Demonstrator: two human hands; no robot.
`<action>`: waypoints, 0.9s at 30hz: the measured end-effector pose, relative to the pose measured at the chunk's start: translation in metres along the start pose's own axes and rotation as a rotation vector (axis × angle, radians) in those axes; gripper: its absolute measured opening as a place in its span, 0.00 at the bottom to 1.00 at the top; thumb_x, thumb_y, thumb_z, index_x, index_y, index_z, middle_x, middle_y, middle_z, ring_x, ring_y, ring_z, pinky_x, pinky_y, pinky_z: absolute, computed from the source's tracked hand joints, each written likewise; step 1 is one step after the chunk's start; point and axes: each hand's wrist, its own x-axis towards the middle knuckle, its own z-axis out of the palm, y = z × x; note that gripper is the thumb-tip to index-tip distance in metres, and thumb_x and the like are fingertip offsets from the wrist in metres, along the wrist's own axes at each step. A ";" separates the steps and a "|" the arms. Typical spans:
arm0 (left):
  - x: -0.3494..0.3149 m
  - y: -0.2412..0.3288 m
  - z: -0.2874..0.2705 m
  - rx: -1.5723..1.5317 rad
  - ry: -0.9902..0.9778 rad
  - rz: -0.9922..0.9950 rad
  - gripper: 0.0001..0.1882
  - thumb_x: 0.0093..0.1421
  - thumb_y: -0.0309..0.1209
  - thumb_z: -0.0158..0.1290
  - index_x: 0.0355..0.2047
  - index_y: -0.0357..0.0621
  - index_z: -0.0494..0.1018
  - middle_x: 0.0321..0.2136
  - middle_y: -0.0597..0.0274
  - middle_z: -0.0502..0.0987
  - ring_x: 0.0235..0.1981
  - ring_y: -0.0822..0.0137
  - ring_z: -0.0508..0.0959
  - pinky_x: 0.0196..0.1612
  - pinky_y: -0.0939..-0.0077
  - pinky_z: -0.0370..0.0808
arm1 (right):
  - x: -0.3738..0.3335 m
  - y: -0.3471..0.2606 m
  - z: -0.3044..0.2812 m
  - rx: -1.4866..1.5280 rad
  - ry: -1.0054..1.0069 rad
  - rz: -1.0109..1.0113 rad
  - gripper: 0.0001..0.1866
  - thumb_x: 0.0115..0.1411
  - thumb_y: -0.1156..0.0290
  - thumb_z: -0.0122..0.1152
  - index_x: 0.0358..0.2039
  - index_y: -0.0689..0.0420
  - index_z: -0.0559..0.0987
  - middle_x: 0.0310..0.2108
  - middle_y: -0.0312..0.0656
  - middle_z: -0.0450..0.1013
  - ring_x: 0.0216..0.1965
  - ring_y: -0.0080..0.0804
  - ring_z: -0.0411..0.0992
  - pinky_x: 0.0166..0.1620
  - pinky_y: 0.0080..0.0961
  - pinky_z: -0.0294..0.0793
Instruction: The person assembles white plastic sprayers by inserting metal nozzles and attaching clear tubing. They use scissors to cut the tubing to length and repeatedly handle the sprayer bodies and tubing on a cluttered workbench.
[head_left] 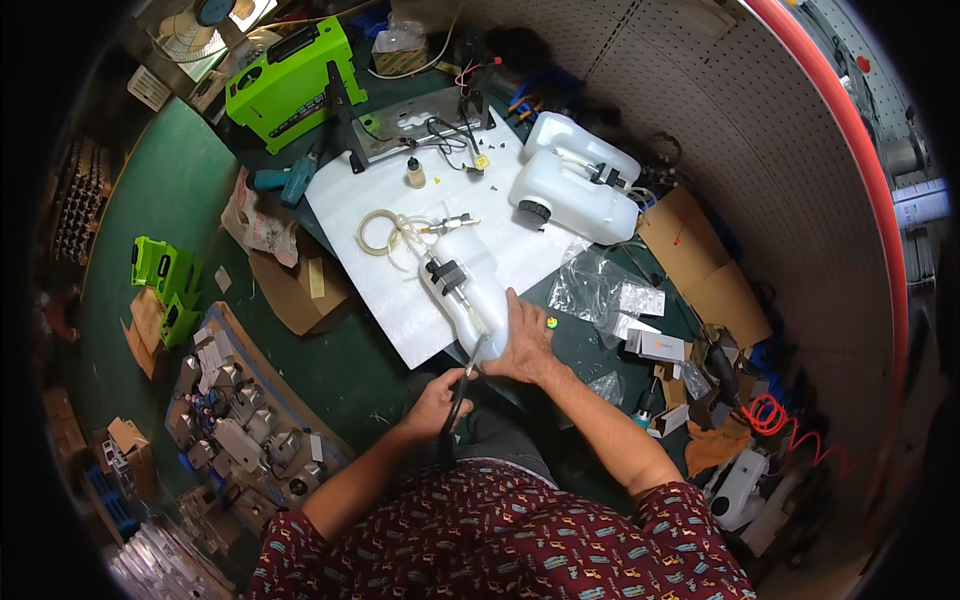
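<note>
A white plastic tank with a black clip and clear tubing along its top lies on the white foam sheet, its near end at the table edge. My right hand is closed round that near end, thumb side by the tank's neck. Just below it, my left hand grips a black hose whose upper tip meets the tank's near end. Whether the hose is fitted onto something there is too small to tell. A coil of clear tubing rests beyond the tank's far end.
Two more white tanks lie at the far right. A metal bracket with wires, a small bottle, a teal power drill and a green housing stand farther back. Plastic bags and cardboard crowd the right.
</note>
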 end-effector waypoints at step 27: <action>0.007 0.042 -0.059 0.328 -0.151 -0.126 0.36 0.65 0.25 0.54 0.73 0.48 0.60 0.25 0.73 0.74 0.23 0.82 0.72 0.26 0.86 0.73 | -0.002 -0.009 -0.003 -0.017 -0.034 0.042 0.72 0.37 0.54 0.79 0.76 0.63 0.45 0.66 0.60 0.55 0.67 0.65 0.54 0.62 0.69 0.60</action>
